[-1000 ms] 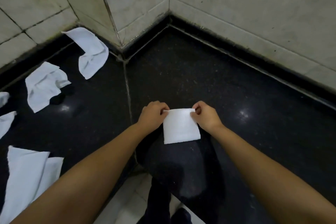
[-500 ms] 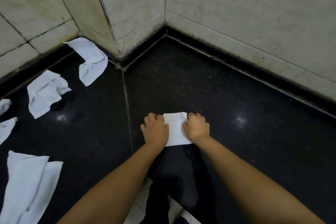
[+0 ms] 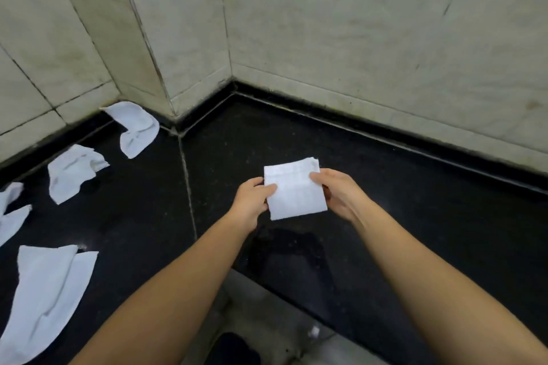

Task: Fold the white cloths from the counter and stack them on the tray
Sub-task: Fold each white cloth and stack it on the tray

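A small folded white cloth (image 3: 293, 190) is held above the black counter (image 3: 415, 216), near its middle. My left hand (image 3: 252, 198) pinches its left edge with thumb on top. My right hand (image 3: 338, 195) grips its right edge, thumb over the cloth. Several unfolded white cloths lie on the counter at the left: one by the wall corner (image 3: 136, 127), one crumpled (image 3: 74, 170), one at the left edge (image 3: 12, 213) and a long one at the near left (image 3: 44, 299). No tray is in view.
Pale tiled walls (image 3: 355, 53) enclose the counter at the back and right, meeting in a corner. A seam (image 3: 186, 175) runs across the counter. The counter's front edge (image 3: 296, 299) lies below my forearms, with the floor beneath.
Both hands pressed the folded cloth flat on the counter half a second ago. They have since lifted it off the surface and shifted it slightly right, held at both edges.
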Demonstrator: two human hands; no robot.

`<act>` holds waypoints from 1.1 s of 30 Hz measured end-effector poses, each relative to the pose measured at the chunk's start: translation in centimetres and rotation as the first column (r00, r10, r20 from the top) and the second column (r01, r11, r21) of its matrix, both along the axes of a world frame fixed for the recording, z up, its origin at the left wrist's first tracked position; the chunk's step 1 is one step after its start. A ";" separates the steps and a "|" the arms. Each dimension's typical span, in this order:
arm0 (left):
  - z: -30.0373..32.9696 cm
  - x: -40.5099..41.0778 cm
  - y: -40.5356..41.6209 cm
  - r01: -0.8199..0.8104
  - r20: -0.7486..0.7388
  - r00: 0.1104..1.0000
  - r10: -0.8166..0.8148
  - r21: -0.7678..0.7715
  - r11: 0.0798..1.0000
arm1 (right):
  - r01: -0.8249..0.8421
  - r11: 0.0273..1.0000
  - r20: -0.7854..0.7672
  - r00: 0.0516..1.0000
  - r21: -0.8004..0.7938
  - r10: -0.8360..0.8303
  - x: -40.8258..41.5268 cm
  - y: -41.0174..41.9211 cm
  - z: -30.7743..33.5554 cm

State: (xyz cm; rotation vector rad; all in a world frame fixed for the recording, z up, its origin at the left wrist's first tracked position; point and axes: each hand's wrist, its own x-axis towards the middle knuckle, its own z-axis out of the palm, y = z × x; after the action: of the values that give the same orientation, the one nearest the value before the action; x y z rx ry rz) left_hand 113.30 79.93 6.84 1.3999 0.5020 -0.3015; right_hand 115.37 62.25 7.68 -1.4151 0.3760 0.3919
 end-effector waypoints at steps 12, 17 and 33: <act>2.8 -10.0 -14.9 0.402 -0.015 0.911 -0.413 -0.196 0.895 | 0.564 0.825 0.091 0.824 -0.034 -0.559 -21.5 -12.8 1.4; 1.2 -18.4 -22.8 0.585 -0.062 0.793 -0.606 -0.200 0.786 | 0.725 0.687 0.063 0.688 -0.046 -0.723 -33.7 -18.1 -0.1; 3.6 -48.6 -60.6 0.895 0.019 0.358 -0.933 -0.290 0.338 | 0.967 0.230 0.117 0.242 -0.108 -0.963 -68.7 -48.5 3.4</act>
State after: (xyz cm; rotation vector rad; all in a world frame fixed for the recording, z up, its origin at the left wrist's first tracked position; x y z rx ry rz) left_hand 64.71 19.29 10.44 1.2702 -0.3130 -1.3927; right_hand 46.72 13.79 11.04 -1.0479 1.2209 -0.7539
